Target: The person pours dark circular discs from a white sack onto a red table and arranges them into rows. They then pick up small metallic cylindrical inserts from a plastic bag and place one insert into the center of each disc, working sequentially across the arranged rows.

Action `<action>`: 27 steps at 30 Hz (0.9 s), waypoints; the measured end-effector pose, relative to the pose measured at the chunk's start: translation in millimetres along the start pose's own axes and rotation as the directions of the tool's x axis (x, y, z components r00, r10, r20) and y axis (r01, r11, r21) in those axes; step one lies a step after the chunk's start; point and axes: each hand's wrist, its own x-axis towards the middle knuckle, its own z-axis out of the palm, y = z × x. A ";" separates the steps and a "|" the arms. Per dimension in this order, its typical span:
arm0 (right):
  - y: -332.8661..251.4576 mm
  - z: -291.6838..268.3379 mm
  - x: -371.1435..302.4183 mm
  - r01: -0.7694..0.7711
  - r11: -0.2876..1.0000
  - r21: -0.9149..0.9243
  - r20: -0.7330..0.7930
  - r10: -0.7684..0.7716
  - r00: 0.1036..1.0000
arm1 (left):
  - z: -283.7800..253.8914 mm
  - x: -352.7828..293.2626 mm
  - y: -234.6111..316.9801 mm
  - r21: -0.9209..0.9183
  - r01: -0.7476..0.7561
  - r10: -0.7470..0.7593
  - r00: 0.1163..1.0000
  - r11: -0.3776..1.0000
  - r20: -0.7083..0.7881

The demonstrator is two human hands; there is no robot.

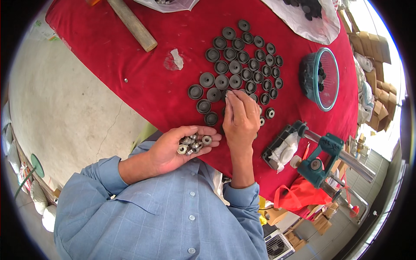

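My left hand (184, 147) is palm up, fingers slightly curled, cupping a small heap of shiny ball bearings (195, 145) near the table's front edge. Many round black plastic caps (235, 67), cup-shaped with a central stub, lie spread in rough rows on the red cloth. Over the near part of these rows my right hand (241, 113) reaches down with thumb and fingertips pinched together; whatever they pinch is hidden. Just right of that hand, a black cap (270, 113) has a metal bearing seated in its middle.
A green hand press (320, 160) stands at the right, with a white plastic wrap on its base. Beyond it sits a teal basket (326, 80) holding black parts. A hammer (132, 25) lies far left, near a torn white scrap (177, 59). A white sack (320, 28) occupies the far right.
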 end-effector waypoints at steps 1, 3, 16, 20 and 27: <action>-0.3 1.3 -0.3 0.001 1.000 -0.002 0.010 -0.001 1.000 | -0.2 -0.1 0.1 -0.002 -0.003 0.003 1.000 1.000 0.000; -1.9 1.1 -2.2 0.001 1.000 -0.011 0.029 0.000 1.000 | -0.2 0.0 0.1 -0.003 -0.002 0.002 1.000 1.000 0.003; -12.9 -11.3 -14.5 0.067 0.970 -0.235 0.110 -0.042 0.993 | -0.9 -2.5 -2.8 0.045 -0.012 0.013 1.000 0.999 -0.013; -12.6 -9.3 -22.8 0.069 0.954 -0.292 0.115 -0.037 0.993 | -1.9 -5.4 -3.5 0.023 -0.014 0.015 1.000 1.000 -0.019; -13.2 -34.8 -8.2 -0.179 0.964 0.199 0.126 0.156 0.980 | -6.3 -6.1 -2.2 -0.117 -0.089 0.096 0.994 0.989 0.056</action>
